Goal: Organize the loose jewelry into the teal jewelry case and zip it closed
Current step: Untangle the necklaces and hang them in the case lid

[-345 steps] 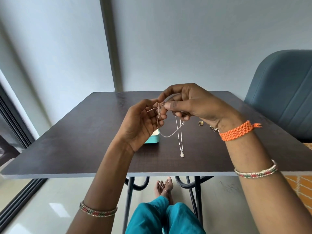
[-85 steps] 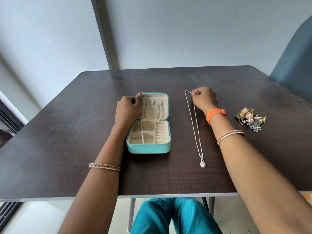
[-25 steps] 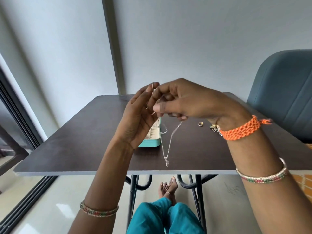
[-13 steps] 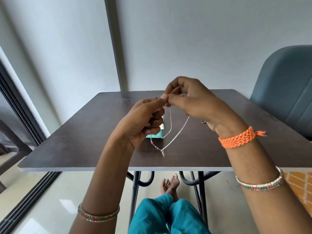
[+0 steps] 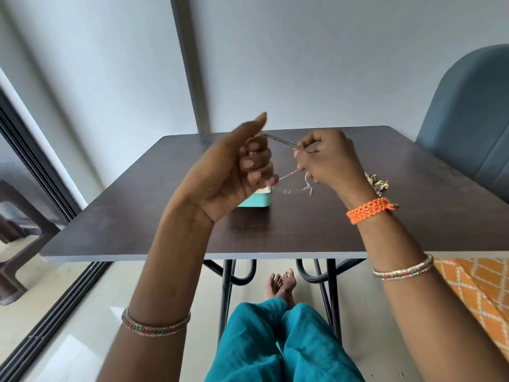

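- The left hand (image 5: pixel 234 172) is raised above the table, palm toward the person, thumb straight up and fingers curled in on the necklace chain (image 5: pixel 286 143), apparently so the fine chain can be drawn taut and gathered instead of tangling.
- The right hand (image 5: pixel 327 161) faces it from close by, fingertips pinching the other part of the same chain; one strand runs between the two hands and a blurred loop dangles below, just over the tabletop.
- The dark table (image 5: pixel 413 216) carries everything else, which puts the work directly above where the chain must go.
- The teal jewelry case (image 5: pixel 256 199) sits on the table behind the left hand, mostly hidden; a pale strip at its top suggests it lies open, though I cannot be sure from here.
- A small heap of loose jewelry (image 5: pixel 376 183) waits on the table just beyond the right wrist, well apart from the case.
- An orange braided band (image 5: pixel 369 210) circles the right wrist.
- No brand, label or writing is readable anywhere.
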The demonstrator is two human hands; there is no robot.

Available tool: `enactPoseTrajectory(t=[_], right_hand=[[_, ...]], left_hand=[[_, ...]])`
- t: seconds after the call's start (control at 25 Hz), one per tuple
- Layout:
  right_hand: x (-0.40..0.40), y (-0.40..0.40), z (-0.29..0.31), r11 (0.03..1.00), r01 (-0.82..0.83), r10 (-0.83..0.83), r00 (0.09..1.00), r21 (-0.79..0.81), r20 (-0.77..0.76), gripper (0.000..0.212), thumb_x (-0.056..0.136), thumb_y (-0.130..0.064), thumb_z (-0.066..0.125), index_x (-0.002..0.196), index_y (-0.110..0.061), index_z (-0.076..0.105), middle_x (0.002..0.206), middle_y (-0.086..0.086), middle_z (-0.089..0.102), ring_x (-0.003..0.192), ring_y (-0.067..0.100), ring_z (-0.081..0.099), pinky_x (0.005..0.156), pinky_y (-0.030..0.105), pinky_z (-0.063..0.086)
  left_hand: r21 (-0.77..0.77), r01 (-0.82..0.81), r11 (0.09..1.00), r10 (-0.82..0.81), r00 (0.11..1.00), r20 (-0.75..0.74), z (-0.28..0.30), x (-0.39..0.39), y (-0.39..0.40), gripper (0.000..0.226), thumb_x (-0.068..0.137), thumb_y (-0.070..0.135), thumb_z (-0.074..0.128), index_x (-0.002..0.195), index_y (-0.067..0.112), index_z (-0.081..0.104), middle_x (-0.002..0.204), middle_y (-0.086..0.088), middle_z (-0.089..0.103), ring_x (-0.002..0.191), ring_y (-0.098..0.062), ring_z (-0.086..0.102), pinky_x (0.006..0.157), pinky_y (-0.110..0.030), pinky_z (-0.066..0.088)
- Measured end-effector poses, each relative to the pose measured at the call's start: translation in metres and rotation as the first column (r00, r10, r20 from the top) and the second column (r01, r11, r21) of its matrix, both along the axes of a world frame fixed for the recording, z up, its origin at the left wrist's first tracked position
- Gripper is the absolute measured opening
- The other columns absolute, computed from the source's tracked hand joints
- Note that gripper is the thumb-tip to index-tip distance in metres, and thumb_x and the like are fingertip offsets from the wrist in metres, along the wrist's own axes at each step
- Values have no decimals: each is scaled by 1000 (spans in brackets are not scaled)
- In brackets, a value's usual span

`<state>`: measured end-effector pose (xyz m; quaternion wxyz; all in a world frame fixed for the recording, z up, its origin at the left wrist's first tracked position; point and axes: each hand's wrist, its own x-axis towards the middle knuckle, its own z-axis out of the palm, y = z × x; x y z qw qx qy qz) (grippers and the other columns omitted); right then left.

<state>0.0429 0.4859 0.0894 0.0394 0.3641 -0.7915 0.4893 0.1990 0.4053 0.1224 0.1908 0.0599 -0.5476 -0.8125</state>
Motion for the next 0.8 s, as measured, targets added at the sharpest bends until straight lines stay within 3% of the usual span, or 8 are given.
enactPoseTrajectory(t=[0.12,0.2,0.24,0.32,0.36,0.44,0.6,0.8], right_hand=[[-5,0,-9,998,34,-31,998,-57,57,12,74,-27,69,64,-22,64,63,-3,67,69,25,69,67,46,59],[-1,-1,-13,996,-14,25,991,-85,130,14,76,-23,74,65,-19,64,59,-3,65,62,21,67,62,39,60],[3,0,-14,989,-88,117,957,-121,265,13,78,-18,75,69,-17,64,59,-1,64,57,20,63,58,35,59],[7,6,-14,925,-261,375,729,-275,573,9,78,-10,73,78,-9,64,58,1,63,53,15,59,55,29,58],[7,10,-13,882,-303,471,602,-361,645,9,75,-10,72,79,-6,64,58,1,64,53,12,59,56,28,59],[2,18,-14,813,-345,582,476,-469,659,10,69,-11,69,77,-5,67,61,3,66,54,10,59,60,28,59],[0,22,-18,759,-357,651,439,-545,619,7,66,-10,67,68,-6,73,65,6,68,55,10,61,60,27,59],[-3,13,-22,758,-303,651,408,-577,640,19,78,-8,63,92,3,69,82,12,71,68,16,67,72,31,60]], left_hand=[[302,6,953,66,971,-230,-13,0,-15,32,77,34,54,52,15,49,48,1,45,52,-15,45,79,-29,47],[417,24,909,115,946,-304,-25,-6,-20,21,79,29,53,64,14,52,48,6,41,46,-8,35,63,-20,43],[386,-3,923,127,946,-297,-30,-9,-20,15,81,26,51,72,14,52,46,8,32,42,-6,22,49,-16,31],[243,-47,969,106,967,-232,-36,-11,-19,12,85,22,46,88,14,54,52,8,15,41,-7,7,39,-17,11],[192,-46,980,83,978,-193,-37,-10,-19,16,86,21,43,95,13,55,56,7,11,41,-7,5,37,-17,6],[145,-43,989,61,990,-127,-37,-7,-22,20,92,22,38,97,14,55,59,7,8,39,-7,2,35,-16,3],[161,-110,981,120,991,-56,-33,-6,-27,29,101,23,29,79,19,46,57,7,6,39,-8,0,32,-15,3],[26,-148,989,148,989,-15,-33,-4,-22,32,102,23,28,76,18,46,57,7,5,41,-7,-1,36,-12,2]])
